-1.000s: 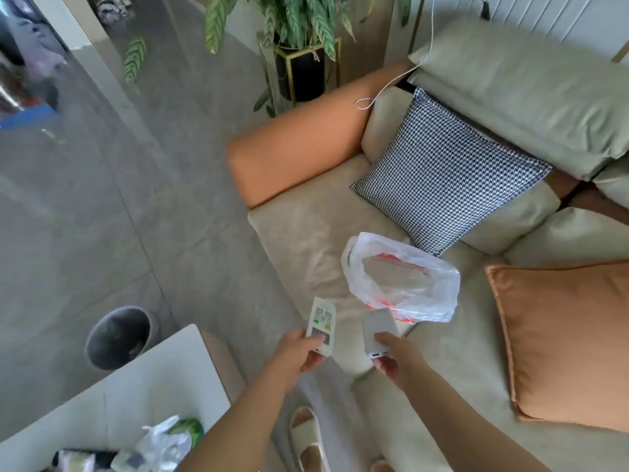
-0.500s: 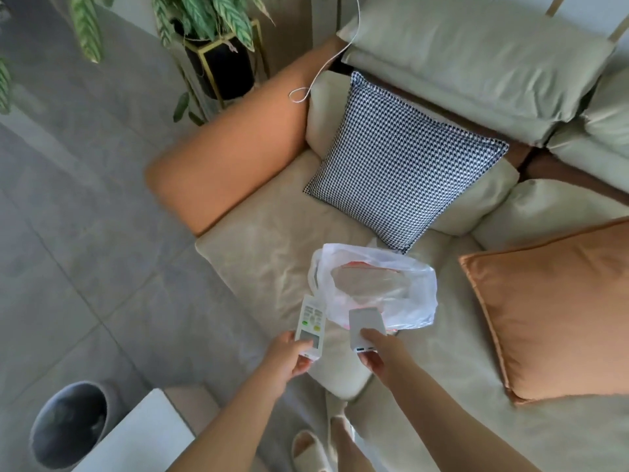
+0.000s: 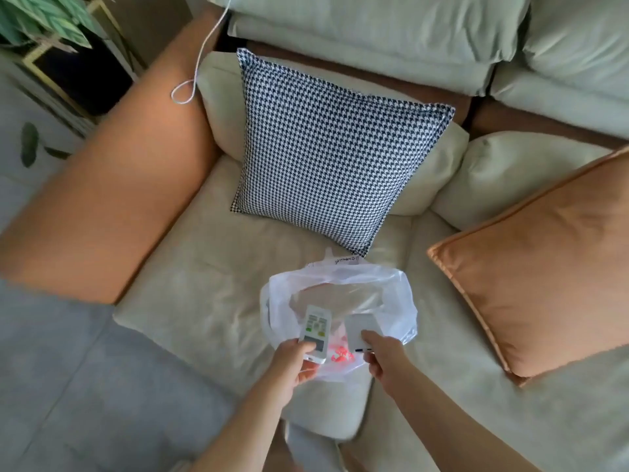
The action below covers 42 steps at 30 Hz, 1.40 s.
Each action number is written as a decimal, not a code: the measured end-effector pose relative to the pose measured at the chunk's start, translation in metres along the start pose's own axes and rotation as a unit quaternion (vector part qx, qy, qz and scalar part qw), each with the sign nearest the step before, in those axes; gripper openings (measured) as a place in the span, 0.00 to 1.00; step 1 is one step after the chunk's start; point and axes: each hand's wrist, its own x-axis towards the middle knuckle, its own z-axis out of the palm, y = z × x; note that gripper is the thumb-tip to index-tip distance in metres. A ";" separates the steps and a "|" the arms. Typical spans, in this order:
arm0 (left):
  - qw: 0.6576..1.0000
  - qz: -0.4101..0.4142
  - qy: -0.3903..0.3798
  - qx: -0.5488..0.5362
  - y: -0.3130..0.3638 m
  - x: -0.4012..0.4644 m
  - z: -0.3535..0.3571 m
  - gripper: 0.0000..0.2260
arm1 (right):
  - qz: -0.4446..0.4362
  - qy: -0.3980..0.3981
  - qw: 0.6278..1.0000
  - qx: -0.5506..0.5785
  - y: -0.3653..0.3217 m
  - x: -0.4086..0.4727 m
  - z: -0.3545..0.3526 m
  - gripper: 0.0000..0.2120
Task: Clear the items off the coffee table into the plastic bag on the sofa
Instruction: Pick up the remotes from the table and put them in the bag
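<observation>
The beige sofa fills most of the view, its orange armrest running out toward 9 o'clock. A houndstooth cushion leans at 12 o'clock from the bag, and an orange cushion lies at 3 o'clock. The white plastic bag sits on the seat cushion near its front edge, mouth gaping upward, red print showing through its near side. The left hand grips the lower end of a white remote control, and the right hand pinches the near edge of a white power bank; both items are held over the bag's open mouth. A white cable loops onto the armrest at 11 o'clock.
</observation>
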 end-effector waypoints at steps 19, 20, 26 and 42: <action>0.979 0.004 -0.108 0.171 0.033 0.171 0.028 0.18 | 0.003 0.114 0.983 0.147 -0.004 0.118 0.071 0.19; 0.980 0.011 -0.100 0.172 0.031 0.176 0.027 0.19 | 0.008 0.107 0.982 0.158 -0.001 0.118 0.073 0.21; 0.951 0.089 -0.066 0.289 0.026 0.160 0.024 0.24 | -0.019 0.073 0.986 0.146 0.018 0.095 0.072 0.22; 0.801 0.177 -0.163 0.548 -0.035 0.031 0.053 0.12 | -0.125 0.188 0.971 0.074 0.119 -0.011 0.004 0.16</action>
